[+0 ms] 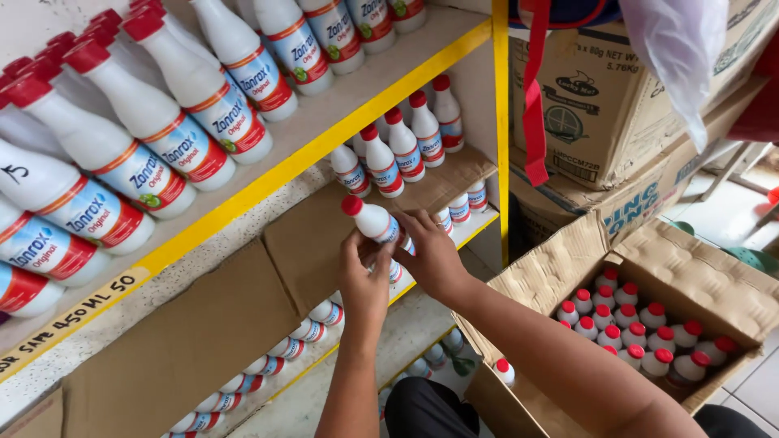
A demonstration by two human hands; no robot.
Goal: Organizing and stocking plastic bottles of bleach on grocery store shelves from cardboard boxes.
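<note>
- Small white bottle (pixel 375 221) with red cap: held in front of the cardboard-lined shelf (pixel 243 324), long axis tilted, cap pointing up-left.
- Left hand (pixel 365 280): fingers grip the bottle's lower body from below.
- Right hand (pixel 430 253): clasps the base end; both hands are equally close.
- Open carton (pixel 734 280) of matching bottles sits to the right.

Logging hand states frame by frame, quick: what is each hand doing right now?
Left hand: closed on the small white bottle with a red cap, gripping from below.
Right hand: closed on the same bottle's lower end.
</note>
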